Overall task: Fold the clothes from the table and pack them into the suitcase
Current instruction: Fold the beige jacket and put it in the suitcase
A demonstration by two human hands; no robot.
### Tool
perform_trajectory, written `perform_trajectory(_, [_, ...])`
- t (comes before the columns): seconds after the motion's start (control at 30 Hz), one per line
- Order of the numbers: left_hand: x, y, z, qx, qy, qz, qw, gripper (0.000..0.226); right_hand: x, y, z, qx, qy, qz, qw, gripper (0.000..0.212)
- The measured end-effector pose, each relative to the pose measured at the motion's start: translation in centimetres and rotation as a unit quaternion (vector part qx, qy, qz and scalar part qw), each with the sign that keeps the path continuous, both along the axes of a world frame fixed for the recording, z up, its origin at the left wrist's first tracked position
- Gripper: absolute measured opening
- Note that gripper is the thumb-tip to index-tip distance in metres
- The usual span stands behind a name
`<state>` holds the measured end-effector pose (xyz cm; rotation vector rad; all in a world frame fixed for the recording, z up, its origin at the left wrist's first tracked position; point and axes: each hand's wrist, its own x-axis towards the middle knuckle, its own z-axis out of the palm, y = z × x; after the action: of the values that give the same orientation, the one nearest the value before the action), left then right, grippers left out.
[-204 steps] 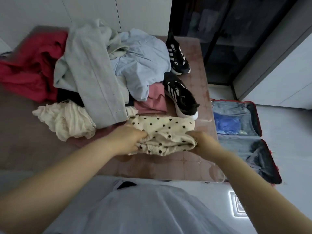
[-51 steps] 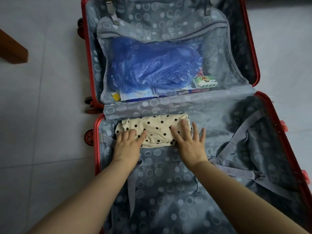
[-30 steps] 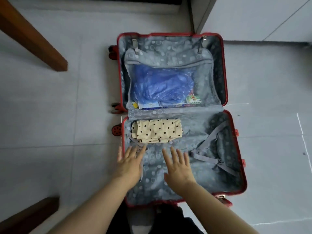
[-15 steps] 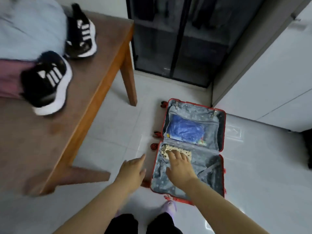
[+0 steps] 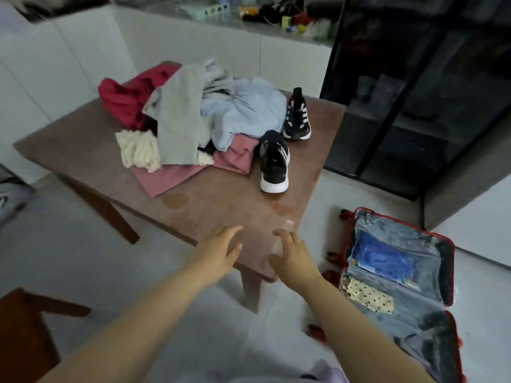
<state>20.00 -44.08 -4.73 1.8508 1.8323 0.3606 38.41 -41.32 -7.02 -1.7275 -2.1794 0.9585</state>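
The clothes pile [image 5: 193, 117] on the table [image 5: 69, 150] is tangled: the grey piece [image 5: 177, 120] lies over several others. If I pull one out carelessly, I judge the rest may slide to the floor [image 5: 83, 258]. The pink piece [image 5: 166, 178] could also drag the near shoe [image 5: 274, 164], which sits just beside it.

My left hand [image 5: 221, 250] and right hand [image 5: 293, 255] are over the near table corner, fingers straight and spread apart, holding nothing. Whether they touch the wood I cannot tell. The pile lies at 11 o'clock from them, well apart. The suitcase [image 5: 423, 322] is open on the floor at 4 o'clock, with one dotted cloth [image 5: 367, 295] folded inside.
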Motion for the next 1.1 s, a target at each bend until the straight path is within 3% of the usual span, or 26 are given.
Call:
perform_trajectory(0.33, [-11.2, 4.0, 1.1, -0.012, -0.013, 0.006, 1.0, 0.047, -11.1, 4.7, 2.5, 0.057, 0.033, 0.003, 0.998, 0.05])
perform_trajectory(0.87, [-23.0, 21.5, 1.2, 0.025, -0.002, -0.016, 1.0, 0.047, -24.4, 21.6, 3.9, 0.091, 0.069, 0.049, 0.992, 0.049])
perform_trajectory(1.1, [-29.4, 30.5, 2.9, 0.091, -0.018, -0.073, 0.993, 0.045, -29.5, 28.1, 4.5, 0.124, 0.053, -0.042, 0.99, 0.058])
